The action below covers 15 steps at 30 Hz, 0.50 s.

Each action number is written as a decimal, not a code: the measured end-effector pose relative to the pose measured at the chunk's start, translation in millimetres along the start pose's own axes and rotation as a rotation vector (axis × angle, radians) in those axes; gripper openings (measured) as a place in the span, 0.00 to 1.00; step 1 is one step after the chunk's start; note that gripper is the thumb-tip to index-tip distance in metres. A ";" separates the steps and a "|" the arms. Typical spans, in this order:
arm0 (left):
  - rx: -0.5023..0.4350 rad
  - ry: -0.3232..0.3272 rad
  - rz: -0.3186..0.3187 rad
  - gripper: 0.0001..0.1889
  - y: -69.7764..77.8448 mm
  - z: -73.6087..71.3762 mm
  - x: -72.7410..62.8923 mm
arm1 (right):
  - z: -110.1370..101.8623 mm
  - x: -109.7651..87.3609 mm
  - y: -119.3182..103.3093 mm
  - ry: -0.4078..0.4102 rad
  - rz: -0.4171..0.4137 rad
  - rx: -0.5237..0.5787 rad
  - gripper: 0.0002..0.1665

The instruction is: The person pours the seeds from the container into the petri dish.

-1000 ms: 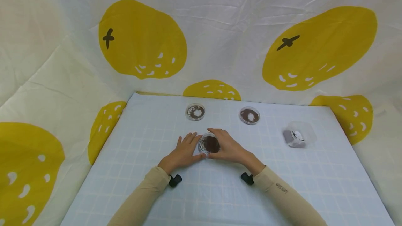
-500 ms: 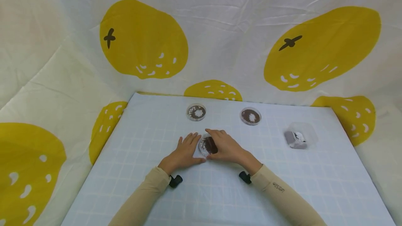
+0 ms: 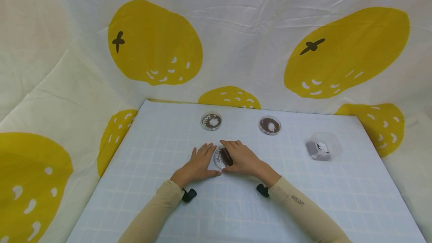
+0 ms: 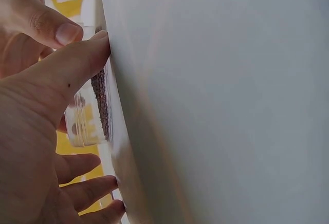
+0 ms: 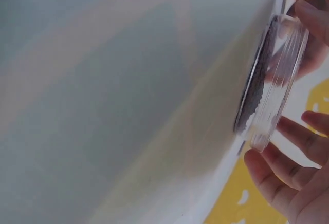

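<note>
A round clear petri dish (image 3: 219, 159) with dark brown grains and white flecks sits on the table between both hands. In the right wrist view, a clear ridged lid (image 5: 280, 90) lies over the dark layer. My right hand (image 3: 243, 158) holds that lid by its rim, thumb on the near side and fingers on the far side. My left hand (image 3: 197, 164) rests on the table at the dish's left with its fingers spread. In the left wrist view, its thumb (image 4: 77, 62) stretches along the dish's near edge, its other fingers touching the tabletop.
Two more petri dishes with brown grains and a white patch, a left one (image 3: 206, 126) and a right one (image 3: 266, 128), stand farther back. A small grey block (image 3: 316, 152) in a clear plastic box (image 3: 334, 143) is at the right. Lemon-print cloth (image 3: 236, 59) hangs behind the table.
My right hand has shifted slightly left with the lid, which now covers the dish more squarely. The left thumb has drawn back slightly; the left hand is otherwise still.
</note>
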<state>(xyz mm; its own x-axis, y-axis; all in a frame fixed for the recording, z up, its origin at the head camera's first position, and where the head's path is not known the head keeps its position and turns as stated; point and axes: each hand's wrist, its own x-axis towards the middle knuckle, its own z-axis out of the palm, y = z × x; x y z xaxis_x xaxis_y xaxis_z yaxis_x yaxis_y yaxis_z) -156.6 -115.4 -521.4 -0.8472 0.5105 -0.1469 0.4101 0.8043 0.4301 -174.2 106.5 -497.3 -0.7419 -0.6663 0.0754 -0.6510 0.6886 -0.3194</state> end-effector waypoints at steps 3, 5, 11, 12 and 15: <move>-0.007 -0.004 0.003 0.52 0.7 -0.5 -0.1 | 0.5 0.1 -0.1 -0.012 0.006 -0.009 0.62; -0.009 -0.004 0.006 0.52 1.5 -0.8 -0.6 | 0.8 0.1 -0.3 -0.017 0.010 -0.007 0.61; 0.008 -0.003 0.003 0.51 2.9 -2.5 -2.2 | 1.9 1.4 0.9 -0.034 0.012 -0.003 0.59; 0.013 0.000 0.001 0.51 2.9 -2.9 -2.3 | 1.9 1.6 0.9 -0.036 0.010 -0.002 0.58; 0.033 0.001 -0.010 0.51 2.5 -4.7 -2.8 | 1.6 1.2 1.1 -0.042 0.007 0.000 0.55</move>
<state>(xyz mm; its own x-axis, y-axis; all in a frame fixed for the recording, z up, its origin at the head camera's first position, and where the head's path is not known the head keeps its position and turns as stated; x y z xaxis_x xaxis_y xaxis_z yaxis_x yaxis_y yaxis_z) -154.8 -116.2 -515.8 -0.8518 0.5020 -0.1498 0.4126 0.8191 0.3986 -175.5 106.1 -499.0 -0.7391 -0.6728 0.0330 -0.6457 0.6936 -0.3195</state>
